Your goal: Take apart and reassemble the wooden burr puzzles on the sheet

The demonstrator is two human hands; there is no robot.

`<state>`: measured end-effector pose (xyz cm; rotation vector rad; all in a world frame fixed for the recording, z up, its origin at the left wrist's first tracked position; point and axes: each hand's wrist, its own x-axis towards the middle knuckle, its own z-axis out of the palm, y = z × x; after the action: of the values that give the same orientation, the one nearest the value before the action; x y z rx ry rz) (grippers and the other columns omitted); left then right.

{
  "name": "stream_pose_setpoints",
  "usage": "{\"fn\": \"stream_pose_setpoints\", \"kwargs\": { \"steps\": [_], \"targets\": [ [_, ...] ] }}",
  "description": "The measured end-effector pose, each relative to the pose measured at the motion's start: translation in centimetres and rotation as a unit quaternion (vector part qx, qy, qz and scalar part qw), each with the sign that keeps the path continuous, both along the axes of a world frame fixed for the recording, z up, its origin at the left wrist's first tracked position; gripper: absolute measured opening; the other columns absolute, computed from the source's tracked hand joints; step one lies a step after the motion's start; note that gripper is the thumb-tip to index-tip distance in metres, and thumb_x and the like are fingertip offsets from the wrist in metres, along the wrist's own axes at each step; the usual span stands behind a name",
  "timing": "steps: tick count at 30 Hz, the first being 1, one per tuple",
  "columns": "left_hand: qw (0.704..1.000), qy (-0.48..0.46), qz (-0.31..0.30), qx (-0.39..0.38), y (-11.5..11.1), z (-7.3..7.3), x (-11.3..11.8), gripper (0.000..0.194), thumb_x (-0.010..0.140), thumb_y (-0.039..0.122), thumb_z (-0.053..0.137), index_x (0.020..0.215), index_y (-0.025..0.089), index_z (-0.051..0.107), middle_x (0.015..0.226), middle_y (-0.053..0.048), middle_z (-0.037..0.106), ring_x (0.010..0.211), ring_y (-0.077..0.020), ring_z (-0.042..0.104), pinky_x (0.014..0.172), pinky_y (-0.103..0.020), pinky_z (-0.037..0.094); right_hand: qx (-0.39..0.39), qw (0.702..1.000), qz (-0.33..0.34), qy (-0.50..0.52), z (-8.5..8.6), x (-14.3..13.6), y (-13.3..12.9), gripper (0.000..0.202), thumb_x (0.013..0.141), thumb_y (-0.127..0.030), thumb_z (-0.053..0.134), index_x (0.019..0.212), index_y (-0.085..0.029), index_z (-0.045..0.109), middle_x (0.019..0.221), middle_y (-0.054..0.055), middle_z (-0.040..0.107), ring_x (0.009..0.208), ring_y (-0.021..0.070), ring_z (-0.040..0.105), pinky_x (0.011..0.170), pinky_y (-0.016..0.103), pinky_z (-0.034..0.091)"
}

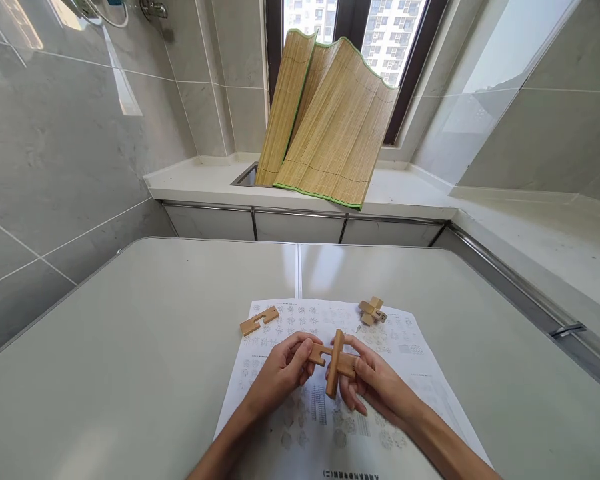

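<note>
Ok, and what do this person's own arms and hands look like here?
Both the left hand and the right hand are bare, with slim fingers and no gloves. No sleeve, watch or bracelet shows on the left forearm or the right forearm, and I see no rings. The nails are too small to judge.

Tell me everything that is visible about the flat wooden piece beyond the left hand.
The flat wooden piece is light brown and long, with a notch in its near edge. It lies slantwise across the left edge of the paper, its left end reaching past it. The left hand is near but not touching.
</note>
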<state>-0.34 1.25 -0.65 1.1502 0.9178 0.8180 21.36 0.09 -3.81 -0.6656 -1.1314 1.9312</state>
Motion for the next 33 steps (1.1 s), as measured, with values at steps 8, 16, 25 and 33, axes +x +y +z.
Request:
{"fn": "stream_pose_setpoints", "kwargs": {
  "steps": [8,16,25,33],
  "targets": [
    [1.0,0.005,-0.002,0.001,-0.2,0.7,0.2,0.049,0.094,0.066,0.059,0.103,0.017,0.065,0.064,0.006,0.047,0.057,-0.0101,0.039,0.052,-0.023,0.029,0.0,0.999,0.054,0.001,0.8,0.4,0.2,0.076,0.084,-0.066,0.077,0.138,-0.022,0.045,0.091,0.01,0.077,0.054,0.0164,0.073,0.04,0.017,0.043],
    [1.0,0.008,0.009,0.002,-0.2,0.5,0.1,0.05,0.093,0.066,0.06,0.101,0.017,0.065,0.065,0.005,0.05,0.057,-0.0106,0.041,0.053,-0.023,0.031,-0.014,0.999,0.019,-0.024,0.0,0.8,0.1,0.067,0.088,-0.067,0.071,0.129,-0.02,0.046,0.072,0.004,0.077,0.035,0.0128,0.061,0.035,0.017,0.037],
    [1.0,0.017,0.025,0.005,0.0,0.2,0.1,0.049,0.094,0.064,0.061,0.107,0.017,0.067,0.067,0.003,0.054,0.057,-0.0107,0.042,0.052,-0.023,0.031,-0.035,0.997,-0.058,-0.031,-0.4,0.6,-0.1,0.055,0.092,-0.063,0.07,0.121,-0.022,0.047,0.038,-0.009,0.059,0.029,0.0118,0.049,0.04,0.018,0.034],
    [0.999,0.012,0.046,0.008,0.1,0.0,0.0,0.048,0.094,0.062,0.062,0.109,0.017,0.067,0.066,0.003,0.054,0.056,-0.0104,0.042,0.05,-0.022,0.031,-0.035,0.999,-0.027,-0.015,0.6,0.6,0.0,0.047,0.093,-0.054,0.073,0.117,-0.022,0.049,0.046,-0.005,0.065,0.031,0.0109,0.05,0.039,0.017,0.031]
  ]
}}
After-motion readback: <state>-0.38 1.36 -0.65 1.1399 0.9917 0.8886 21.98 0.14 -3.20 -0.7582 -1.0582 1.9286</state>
